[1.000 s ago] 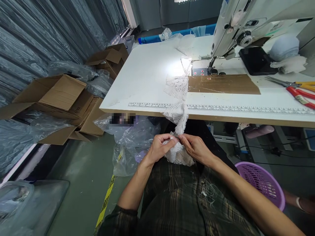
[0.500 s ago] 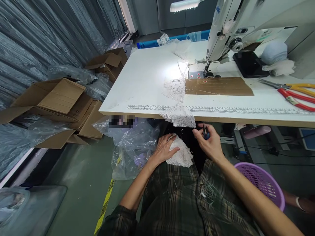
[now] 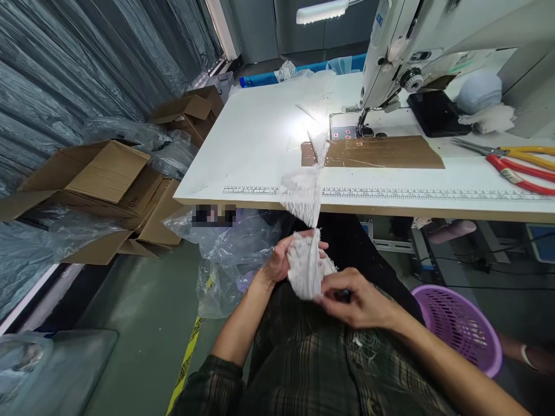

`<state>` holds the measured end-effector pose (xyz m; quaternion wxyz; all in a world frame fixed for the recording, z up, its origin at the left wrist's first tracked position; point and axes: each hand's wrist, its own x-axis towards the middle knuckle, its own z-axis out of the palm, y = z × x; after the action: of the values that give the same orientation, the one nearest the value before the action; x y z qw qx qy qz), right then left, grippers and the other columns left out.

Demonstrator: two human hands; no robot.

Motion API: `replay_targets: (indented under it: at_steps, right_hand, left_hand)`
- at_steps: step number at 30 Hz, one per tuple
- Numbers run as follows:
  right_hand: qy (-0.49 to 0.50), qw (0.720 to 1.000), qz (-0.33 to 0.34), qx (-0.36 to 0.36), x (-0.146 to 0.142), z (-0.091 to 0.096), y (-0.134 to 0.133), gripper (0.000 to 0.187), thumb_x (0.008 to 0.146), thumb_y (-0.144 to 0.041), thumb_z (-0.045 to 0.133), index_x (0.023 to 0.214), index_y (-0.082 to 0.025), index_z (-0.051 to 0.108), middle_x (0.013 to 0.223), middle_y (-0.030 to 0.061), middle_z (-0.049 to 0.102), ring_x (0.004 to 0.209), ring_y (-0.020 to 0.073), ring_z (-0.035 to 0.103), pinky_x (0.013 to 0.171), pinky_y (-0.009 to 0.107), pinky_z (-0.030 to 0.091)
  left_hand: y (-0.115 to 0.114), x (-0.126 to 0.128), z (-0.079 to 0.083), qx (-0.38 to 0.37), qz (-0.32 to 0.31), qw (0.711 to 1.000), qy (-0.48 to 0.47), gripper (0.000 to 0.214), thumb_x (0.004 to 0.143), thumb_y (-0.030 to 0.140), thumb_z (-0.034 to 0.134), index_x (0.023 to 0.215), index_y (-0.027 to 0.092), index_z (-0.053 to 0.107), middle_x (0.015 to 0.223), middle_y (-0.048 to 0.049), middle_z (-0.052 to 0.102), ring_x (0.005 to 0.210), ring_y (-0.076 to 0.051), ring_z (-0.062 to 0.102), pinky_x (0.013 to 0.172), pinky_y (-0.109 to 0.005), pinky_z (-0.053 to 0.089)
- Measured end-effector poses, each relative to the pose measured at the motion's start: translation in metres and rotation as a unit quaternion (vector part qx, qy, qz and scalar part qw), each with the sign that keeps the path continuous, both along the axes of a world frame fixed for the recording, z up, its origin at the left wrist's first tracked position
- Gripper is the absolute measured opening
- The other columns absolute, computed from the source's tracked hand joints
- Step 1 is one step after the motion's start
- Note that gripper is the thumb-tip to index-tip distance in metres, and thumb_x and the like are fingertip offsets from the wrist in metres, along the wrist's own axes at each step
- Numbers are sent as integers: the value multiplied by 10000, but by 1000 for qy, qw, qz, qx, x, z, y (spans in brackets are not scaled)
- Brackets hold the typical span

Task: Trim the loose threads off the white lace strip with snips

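Above my lap, my left hand [image 3: 277, 263] holds white lace pieces [image 3: 303, 268], its fingers showing behind them. My right hand [image 3: 362, 300] pinches the lower edge of the lace. A small dark tool, which looked like thread snips [image 3: 344, 295] a moment earlier, sits in the right palm, mostly hidden by the fingers. From the held lace, a chain of joined white lace pieces [image 3: 303, 193] runs up over the table edge towards the sewing machine [image 3: 381, 69]. The pieces narrow to thin points where they join.
The white sewing table [image 3: 243, 144] carries a brown cardboard strip [image 3: 381, 153], red-and-yellow-handled scissors [image 3: 511, 159] and a black tray [image 3: 436, 112]. Below right stands a purple basket [image 3: 459, 329], with another person's wrist beside it. Plastic bags [image 3: 229, 254] and open cardboard boxes [image 3: 108, 179] lie left.
My right hand has come down from the table edge, pulling the lace chain towards my lap. My left hand has turned from lying on the lace to holding it up.
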<state>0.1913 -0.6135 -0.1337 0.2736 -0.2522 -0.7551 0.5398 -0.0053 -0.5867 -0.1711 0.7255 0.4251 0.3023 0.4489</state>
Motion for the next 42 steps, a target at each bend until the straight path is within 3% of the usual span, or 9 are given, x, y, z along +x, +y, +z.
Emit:
replay_targets:
  at_steps: [4, 8, 11, 15, 21, 29, 33, 38, 42]
  right_hand:
    - [-48, 992, 117, 19, 6, 3, -9, 120, 736, -96, 581, 778, -177, 659, 690, -22, 615, 605, 83, 515, 597, 209, 378]
    - [-121, 992, 34, -5, 11, 3, 6, 138, 827, -296, 595, 894, -180, 628, 626, -40, 530, 546, 90, 441, 524, 219, 342]
    - [-138, 988, -71, -23, 11, 2, 23, 323, 923, -468, 448, 1013, -186, 576, 679, -26, 542, 578, 111, 456, 536, 232, 361]
    - [-129, 984, -123, -3, 2, -4, 38, 507, 988, -494, 209, 870, -181, 590, 705, 13, 566, 633, 135, 500, 599, 260, 389]
    - [-133, 984, -105, 47, -9, -10, 47, 463, 977, -486, 285, 758, -185, 560, 626, -9, 542, 574, 125, 478, 573, 254, 339]
    - [-164, 974, -108, 111, -20, -8, 55, 440, 967, -492, 316, 686, -204, 493, 585, -15, 493, 530, 115, 412, 540, 264, 268]
    - [-152, 978, -129, 61, -23, -12, 51, 437, 960, -532, 308, 703, -210, 455, 612, -24, 463, 558, 115, 400, 546, 258, 287]
    - [-112, 990, -47, -71, -6, -30, 36, 379, 908, -578, 425, 837, -209, 475, 622, -55, 426, 547, 102, 379, 505, 233, 324]
    - [-198, 975, -99, -34, 9, -41, 32, 356, 845, -551, 552, 872, -200, 497, 577, -68, 446, 486, 94, 379, 478, 240, 292]
  left_hand:
    - [0, -3, 14, -32, -15, 999, 22, 875, 551, 601, 826, 1243, 116, 597, 909, -131, 714, 720, -183, 644, 667, -257, 465]
    - [-3, -8, 22, -61, 9, 991, 121, 606, 621, 357, 855, 1141, 110, 664, 815, -85, 717, 696, -140, 627, 652, -211, 440]
    - [-5, -9, 24, -67, 53, 986, 142, 451, 644, 355, 838, 1002, 113, 708, 781, -51, 703, 644, -106, 599, 616, -194, 432]
    - [-7, -9, 23, -42, 85, 981, 171, 319, 683, 373, 806, 847, 111, 727, 788, -54, 709, 657, -105, 592, 611, -190, 436]
    - [-7, -7, 28, -16, 90, 980, 177, 253, 733, 364, 765, 825, 130, 736, 859, -59, 727, 760, -138, 626, 685, -209, 462]
    - [-6, -8, 35, 1, 81, 972, 222, 268, 749, 381, 743, 782, 115, 734, 638, -3, 636, 574, -77, 507, 515, -175, 349]
    - [-7, -9, 32, -24, 87, 971, 223, 328, 726, 416, 758, 811, 100, 732, 671, -17, 650, 570, -80, 512, 517, -179, 357]
    - [-6, -5, 17, -36, 72, 976, 204, 378, 757, 448, 727, 924, 109, 716, 857, -77, 706, 744, -151, 627, 686, -240, 487]
    - [2, 4, 0, 64, 155, 936, 310, 452, 694, 415, 780, 1049, 154, 679, 1055, -94, 674, 919, -189, 620, 821, -293, 487]
